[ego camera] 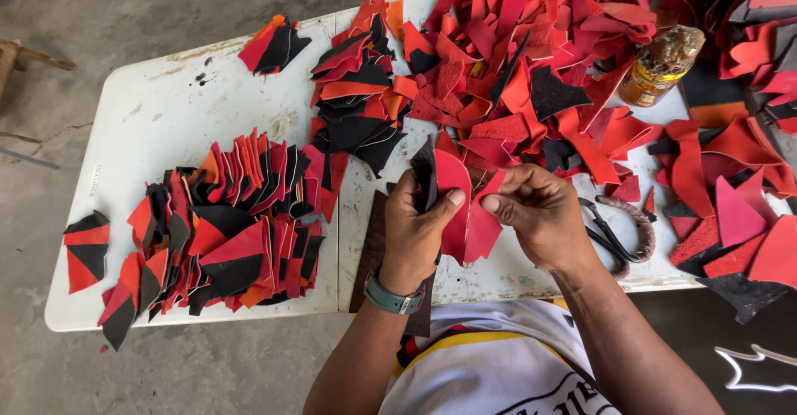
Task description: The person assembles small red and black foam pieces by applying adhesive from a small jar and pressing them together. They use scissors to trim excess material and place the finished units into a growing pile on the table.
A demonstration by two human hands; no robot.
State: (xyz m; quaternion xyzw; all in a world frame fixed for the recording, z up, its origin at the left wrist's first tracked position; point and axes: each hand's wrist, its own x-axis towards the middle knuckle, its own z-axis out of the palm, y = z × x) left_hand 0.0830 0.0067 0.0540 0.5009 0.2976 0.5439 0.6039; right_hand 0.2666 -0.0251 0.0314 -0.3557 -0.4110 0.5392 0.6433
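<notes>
- The white tabletop (166, 108) is the biggest thing here. It has bare room at its far left corner, and its near edge runs just under the person's wrists
- A big loose heap of red and orange pieces (531, 50) covers the far middle and right side, so there is little room to move there
- A tidy fanned row of red and black pieces (224, 224) lies at the left, near the front edge. A few pieces at its left end stick out past the edge
- The left hand (415, 232) and right hand (540, 216) meet over the front edge. The fingers of both are pinched shut on a curved red piece (465, 216), with a dark piece (425, 170) tucked behind it
- It looks like the pieces are being lined up together. The next move likely needs a steady, gentle grip
- Dark scissors (618, 236) lie just right of the right hand
- A small brown jar (660, 66) stands far right
</notes>
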